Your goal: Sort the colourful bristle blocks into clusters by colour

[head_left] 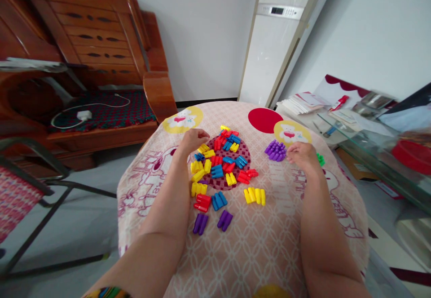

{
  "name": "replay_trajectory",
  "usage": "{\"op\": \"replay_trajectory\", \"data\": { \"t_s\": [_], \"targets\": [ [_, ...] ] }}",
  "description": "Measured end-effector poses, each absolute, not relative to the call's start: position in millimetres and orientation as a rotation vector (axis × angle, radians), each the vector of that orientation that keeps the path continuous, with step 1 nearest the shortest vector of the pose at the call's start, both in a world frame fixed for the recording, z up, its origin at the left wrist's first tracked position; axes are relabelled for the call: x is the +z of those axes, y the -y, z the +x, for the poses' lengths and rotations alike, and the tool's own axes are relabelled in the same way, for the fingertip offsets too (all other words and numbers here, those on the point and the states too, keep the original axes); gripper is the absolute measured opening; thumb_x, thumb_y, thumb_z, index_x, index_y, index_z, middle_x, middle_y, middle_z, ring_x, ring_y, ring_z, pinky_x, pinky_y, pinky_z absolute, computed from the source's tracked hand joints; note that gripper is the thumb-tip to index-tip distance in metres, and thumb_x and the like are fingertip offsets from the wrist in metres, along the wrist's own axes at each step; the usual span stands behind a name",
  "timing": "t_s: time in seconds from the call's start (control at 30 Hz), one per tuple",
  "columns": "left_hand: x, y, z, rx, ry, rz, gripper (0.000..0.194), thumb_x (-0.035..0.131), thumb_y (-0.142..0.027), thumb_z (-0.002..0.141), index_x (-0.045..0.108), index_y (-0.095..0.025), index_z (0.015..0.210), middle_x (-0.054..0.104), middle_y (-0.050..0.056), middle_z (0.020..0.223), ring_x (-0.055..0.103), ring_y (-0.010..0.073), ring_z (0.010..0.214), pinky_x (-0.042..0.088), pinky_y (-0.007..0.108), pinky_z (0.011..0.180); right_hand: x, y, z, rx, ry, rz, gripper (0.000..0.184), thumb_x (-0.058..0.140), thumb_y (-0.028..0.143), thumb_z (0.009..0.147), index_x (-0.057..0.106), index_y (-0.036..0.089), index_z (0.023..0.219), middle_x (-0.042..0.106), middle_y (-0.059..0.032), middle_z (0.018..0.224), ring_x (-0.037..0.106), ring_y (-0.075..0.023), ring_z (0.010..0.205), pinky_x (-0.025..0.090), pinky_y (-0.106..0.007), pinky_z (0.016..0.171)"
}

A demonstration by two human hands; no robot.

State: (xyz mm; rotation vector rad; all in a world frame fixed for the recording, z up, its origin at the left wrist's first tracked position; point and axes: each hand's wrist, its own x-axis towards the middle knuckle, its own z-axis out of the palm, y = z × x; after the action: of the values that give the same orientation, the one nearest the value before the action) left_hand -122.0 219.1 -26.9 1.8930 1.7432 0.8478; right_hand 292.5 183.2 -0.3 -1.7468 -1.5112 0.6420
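Note:
My left hand (194, 140) hovers at the left edge of a loose heap of plastic pieces shaped like joined tubes. Its fingers stretch to the right, just above some yellow pieces (203, 148), and I see nothing held in them. Beside a tight cluster of purple pieces (275, 150) is my right hand (302, 155), fingers loosely bent and apart; whether they touch the cluster I cannot tell. Red pieces (202, 202), blue pieces (219, 200) and more yellow ones lie scattered between the hands. Two purple pieces (224, 220) lie nearer me. Green pieces (320, 159) show partly behind the right hand.
A patterned cloth covers the round table (256, 253). To the right stands a glass-topped shelf (363, 154) with papers (305, 104) and a red basket (412, 156). A wooden bench (101, 42) is at left, a tall white air conditioner (269, 55) behind.

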Motion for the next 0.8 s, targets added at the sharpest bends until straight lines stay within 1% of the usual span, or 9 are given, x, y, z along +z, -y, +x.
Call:
{"op": "replay_trajectory", "data": {
  "t_s": [0.1, 0.2, 0.27, 0.33, 0.43, 0.53, 0.63, 0.7, 0.8],
  "targets": [
    [-22.0, -217.3, -118.5, 0.699, -1.593, 1.95, 0.026, 0.062, -0.031, 0.07, 0.078, -0.019, 0.086, 0.076, 0.002, 0.077, 0.067, 0.0178, 0.073, 0.049, 0.023, 0.066, 9.6, -179.8, 277.9, 0.631, 1.589, -1.684, 0.004, 0.061, 0.015, 0.064, 0.064, 0.018, 0.065, 0.063, -0.0014, 0.052, 0.062, -0.0178, 0.049, 0.046, -0.024, 0.046],
    [-19.9, -216.6, -115.4, 0.613, -1.533, 1.93, 0.024, 0.065, -0.028, 0.067, 0.078, -0.019, 0.085, 0.076, 0.002, 0.077, 0.068, 0.0175, 0.073, 0.05, 0.023, 0.067, 22.3, -168.7, 243.0, 0.594, 1.853, -1.501, 0.006, 0.061, 0.017, 0.069, 0.067, 0.016, 0.066, 0.064, -0.0013, 0.054, 0.062, -0.016, 0.053, 0.046, -0.024, 0.053],
    [-20.2, -216.3, -114.3, 0.619, -1.562, 1.903, 0.026, 0.065, -0.026, 0.066, 0.078, -0.018, 0.087, 0.076, 0.002, 0.077, 0.068, 0.0173, 0.072, 0.05, 0.023, 0.067, 29.0, -154.7, 207.5, 0.574, 2.073, -1.312, 0.01, 0.061, 0.016, 0.073, 0.07, 0.016, 0.07, 0.069, -0.0017, 0.064, 0.063, -0.015, 0.061, 0.046, -0.024, 0.06],
    [-21.3, -215.8, -113.9, 0.651, -1.609, 1.882, 0.028, 0.063, -0.026, 0.068, 0.078, -0.018, 0.09, 0.076, 0.002, 0.077, 0.068, 0.017, 0.072, 0.05, 0.023, 0.067, 30.3, -136.7, 166.6, 0.636, 2.27, -1.095, 0.017, 0.056, 0.015, 0.082, 0.073, 0.017, 0.077, 0.072, -0.0019, 0.074, 0.064, -0.0138, 0.068, 0.045, -0.023, 0.066],
    [-23.4, -215.3, -113.9, 0.684, -1.673, 1.871, 0.029, 0.06, -0.027, 0.071, 0.079, -0.016, 0.092, 0.075, 0.002, 0.075, 0.066, 0.0164, 0.07, 0.05, 0.023, 0.067, 17.9, -110.1, 109.3, 0.68, 2.464, -0.88, 0.022, 0.051, 0.013, 0.089, 0.073, 0.018, 0.086, 0.073, -0.0047, 0.089, 0.065, -0.0148, 0.082, 0.045, -0.024, 0.076],
    [-25.5, -216.1, -114.1, 0.68, -1.701, 1.875, 0.031, 0.059, -0.028, 0.073, 0.079, -0.016, 0.094, 0.074, 0.003, 0.074, 0.065, 0.0157, 0.067, 0.048, 0.023, 0.065, -6.8, -94.5, 69.3, 0.583, 2.597, -0.937, 0.023, 0.049, 0.01, 0.09, 0.07, 0.016, 0.096, 0.07, -0.0078, 0.093, 0.063, -0.0177, 0.086, 0.044, -0.026, 0.075],
    [-27.3, -217.7, -114.6, 0.686, -1.73, 1.881, 0.03, 0.06, -0.028, 0.072, 0.079, -0.017, 0.093, 0.074, 0.002, 0.074, 0.064, 0.0155, 0.066, 0.047, 0.023, 0.064, -28.0, -90.5, 49.5, 0.554, 2.646, -0.92, 0.022, 0.046, 0.012, 0.092, 0.067, 0.017, 0.096, 0.068, -0.0087, 0.095, 0.062, -0.0199, 0.091, 0.043, -0.027, 0.078],
    [-28.4, -218.5, -115.0, 0.694, -1.745, 1.891, 0.029, 0.061, -0.029, 0.072, 0.079, -0.018, 0.091, 0.074, 0.002, 0.074, 0.064, 0.0158, 0.066, 0.046, 0.023, 0.063, -33.7, -89.8, 45.5, 0.586, 2.641, -0.866, 0.021, 0.047, 0.013, 0.092, 0.066, 0.018, 0.098, 0.068, -0.0085, 0.097, 0.061, -0.0204, 0.094, 0.043, -0.028, 0.08],
    [-29.2, -218.7, -115.3, 0.692, -1.76, 1.912, 0.027, 0.061, -0.03, 0.072, 0.079, -0.02, 0.089, 0.074, 0.002, 0.073, 0.064, 0.0164, 0.067, 0.045, 0.023, 0.061, -29.8, -88.2, 49.3, 0.637, 2.634, -0.84, 0.021, 0.053, 0.012, 0.087, 0.066, 0.02, 0.102, 0.069, -0.0066, 0.1, 0.062, -0.0201, 0.096, 0.044, -0.027, 0.082]
  ]
}}
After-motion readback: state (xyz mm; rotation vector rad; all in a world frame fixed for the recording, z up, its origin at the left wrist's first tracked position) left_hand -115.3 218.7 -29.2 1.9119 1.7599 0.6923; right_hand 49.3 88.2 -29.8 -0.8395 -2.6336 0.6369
